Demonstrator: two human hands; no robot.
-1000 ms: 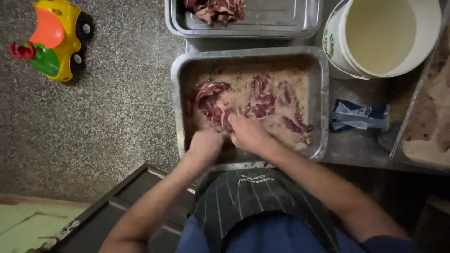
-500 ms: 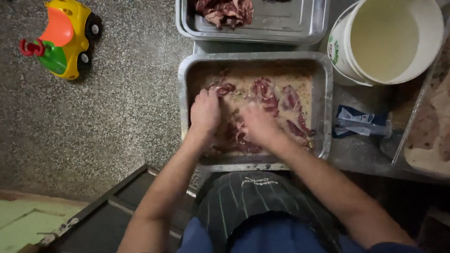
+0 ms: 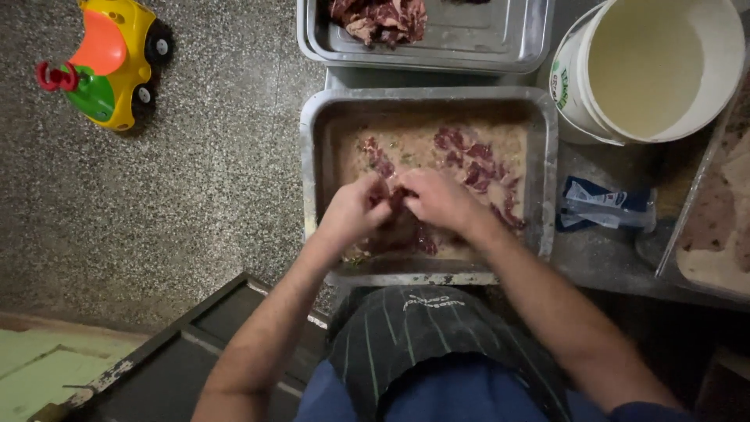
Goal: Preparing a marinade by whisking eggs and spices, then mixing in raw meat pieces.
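Where they worked apart, left hand point(image 3: 353, 209) and right hand point(image 3: 436, 198) now meet.

A: hands status?
B: left hand point(image 3: 353, 209) and right hand point(image 3: 436, 199) side by side, nearly touching, fingers curled down and closed.
A: arms?
B: both forearms bare, angled inward, converging ahead of the torso.

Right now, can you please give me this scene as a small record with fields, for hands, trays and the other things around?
left hand: closed on raw meat in the near tray
right hand: on the same meat, beside the left hand
near tray: metal, holds meat slices in pale liquid
far tray: metal, meat pile at its left
bucket: white, pale liquid inside
packet: blue and white, right of near tray
toy car: yellow, on the floor
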